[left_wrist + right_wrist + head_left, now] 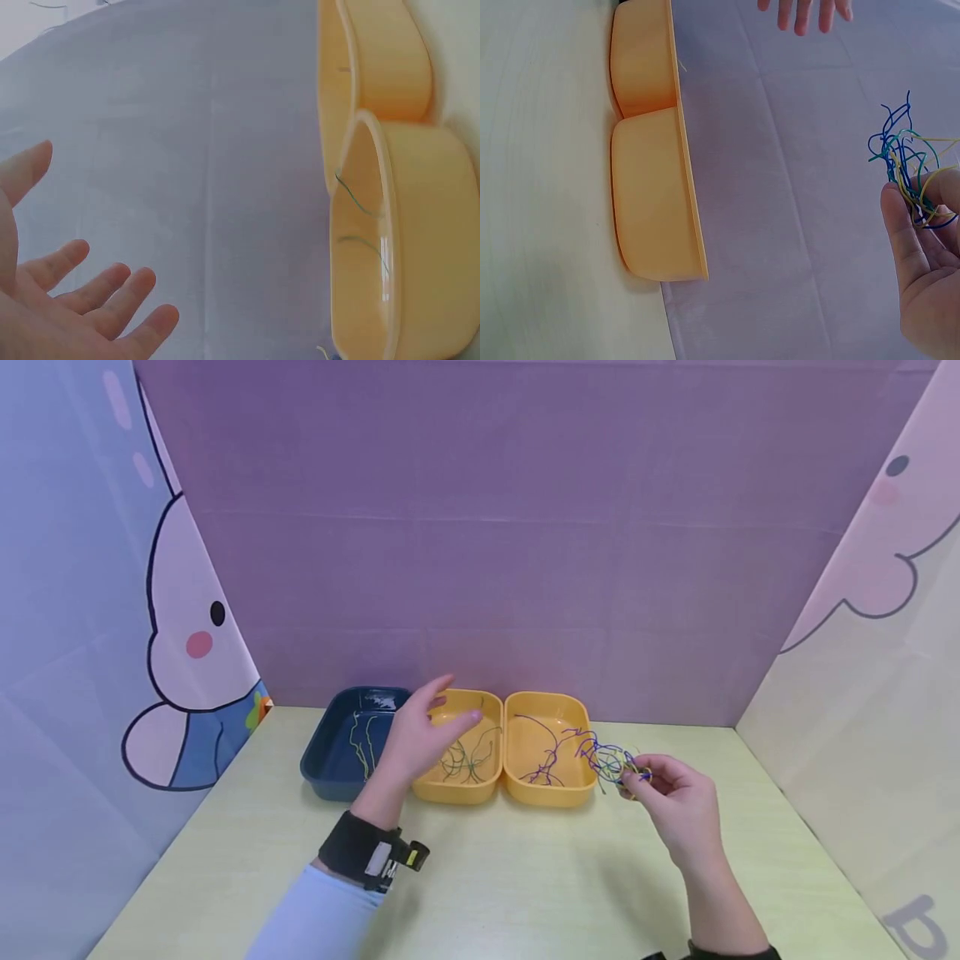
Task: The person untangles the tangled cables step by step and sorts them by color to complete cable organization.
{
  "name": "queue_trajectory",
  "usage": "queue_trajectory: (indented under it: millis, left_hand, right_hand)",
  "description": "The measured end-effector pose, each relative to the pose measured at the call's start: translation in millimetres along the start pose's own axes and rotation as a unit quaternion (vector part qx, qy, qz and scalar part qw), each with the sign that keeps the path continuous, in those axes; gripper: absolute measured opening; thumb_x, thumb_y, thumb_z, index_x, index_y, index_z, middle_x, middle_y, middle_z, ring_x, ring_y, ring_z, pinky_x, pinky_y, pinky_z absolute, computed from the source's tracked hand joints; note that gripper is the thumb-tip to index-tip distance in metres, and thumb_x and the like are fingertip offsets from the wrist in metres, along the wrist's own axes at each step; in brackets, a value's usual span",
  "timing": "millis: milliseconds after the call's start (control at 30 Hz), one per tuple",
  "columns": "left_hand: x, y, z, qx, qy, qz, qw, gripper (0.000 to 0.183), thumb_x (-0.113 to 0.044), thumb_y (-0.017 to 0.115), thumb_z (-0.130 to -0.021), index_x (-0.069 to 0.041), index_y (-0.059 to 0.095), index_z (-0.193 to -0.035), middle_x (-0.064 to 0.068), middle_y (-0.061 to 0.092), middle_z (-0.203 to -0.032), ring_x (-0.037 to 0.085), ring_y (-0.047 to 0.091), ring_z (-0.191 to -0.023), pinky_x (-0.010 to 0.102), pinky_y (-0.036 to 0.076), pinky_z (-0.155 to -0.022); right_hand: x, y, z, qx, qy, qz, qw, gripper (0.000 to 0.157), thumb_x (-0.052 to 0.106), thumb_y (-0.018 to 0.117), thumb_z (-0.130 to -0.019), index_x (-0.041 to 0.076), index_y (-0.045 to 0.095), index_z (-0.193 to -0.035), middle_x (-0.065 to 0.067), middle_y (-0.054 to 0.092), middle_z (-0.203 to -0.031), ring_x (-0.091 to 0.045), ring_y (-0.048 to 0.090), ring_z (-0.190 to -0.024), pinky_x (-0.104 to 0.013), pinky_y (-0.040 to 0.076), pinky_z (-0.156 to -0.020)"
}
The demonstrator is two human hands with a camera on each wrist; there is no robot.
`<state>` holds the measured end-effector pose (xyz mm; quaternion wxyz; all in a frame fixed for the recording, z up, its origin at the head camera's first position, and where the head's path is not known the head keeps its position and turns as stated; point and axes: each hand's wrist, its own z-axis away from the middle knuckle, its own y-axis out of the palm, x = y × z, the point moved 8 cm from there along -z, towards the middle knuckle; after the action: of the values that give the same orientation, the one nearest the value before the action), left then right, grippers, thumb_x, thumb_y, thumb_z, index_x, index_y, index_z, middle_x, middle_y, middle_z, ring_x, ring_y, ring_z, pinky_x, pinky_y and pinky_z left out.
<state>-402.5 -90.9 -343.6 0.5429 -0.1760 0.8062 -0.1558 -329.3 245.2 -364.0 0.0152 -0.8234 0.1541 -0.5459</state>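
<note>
Between thumb and fingers, my right hand (678,802) pinches a tangled bundle of thin wires (611,762) to the right of the right yellow bin. Blue, green and yellow strands show in that bundle (901,161) in the right wrist view. My left hand (420,735) hovers over the middle yellow bin (457,793), fingers spread and holding nothing. Green wires (468,764) lie in the middle bin. Blue wires (551,756) lie in the right yellow bin (551,796). Yellow wires (363,745) rest in the dark blue bin (330,789), partly behind my left hand.
The three bins stand side by side on a pale table (510,877), close to a purple backdrop (495,543). Printed cloth walls (60,693) rise on the left and right. A black strap (360,847) with a small device is around my left wrist.
</note>
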Motion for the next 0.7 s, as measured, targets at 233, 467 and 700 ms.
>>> queue_trajectory:
  millis: [233,467,700]
  left_hand:
    - [-0.5,1.1,21.9,-0.007,0.034,0.044,0.9984,0.072,-0.053,0.072,-0.081,-0.023,0.045,-0.141,-0.005,0.043,-0.141,0.018,0.046,-0.121,0.050,0.038,-0.100]
    - [2.8,7.7,39.2,-0.010,0.047,0.081,0.9956,0.071,-0.046,0.074,-0.080,-0.022,0.045,-0.140,-0.004,0.045,-0.139,0.021,0.047,-0.119,0.054,0.038,-0.097]
    - [-4.5,18.0,42.6,0.005,0.060,0.074,0.9954,0.068,-0.044,0.074,-0.081,-0.021,0.046,-0.139,-0.005,0.046,-0.139,0.016,0.048,-0.117,0.052,0.040,-0.096]
  right_hand:
    - [-4,0.5,-1,-0.004,0.000,0.000,1.000,0.015,0.000,0.072,-0.083,-0.004,0.066,-0.096,-0.013,0.069,-0.085,-0.024,0.065,-0.068,-0.028,0.057,-0.064]
    - [1,3.0,2,0.001,-0.002,-0.002,1.000,0.014,-0.001,0.071,-0.083,-0.006,0.066,-0.095,-0.017,0.069,-0.084,-0.023,0.065,-0.067,-0.026,0.057,-0.063]
    - [-1,5.9,2,0.008,0.005,-0.011,1.000,0.014,-0.004,0.071,-0.083,-0.006,0.066,-0.096,-0.018,0.068,-0.086,-0.022,0.065,-0.069,-0.027,0.057,-0.063]
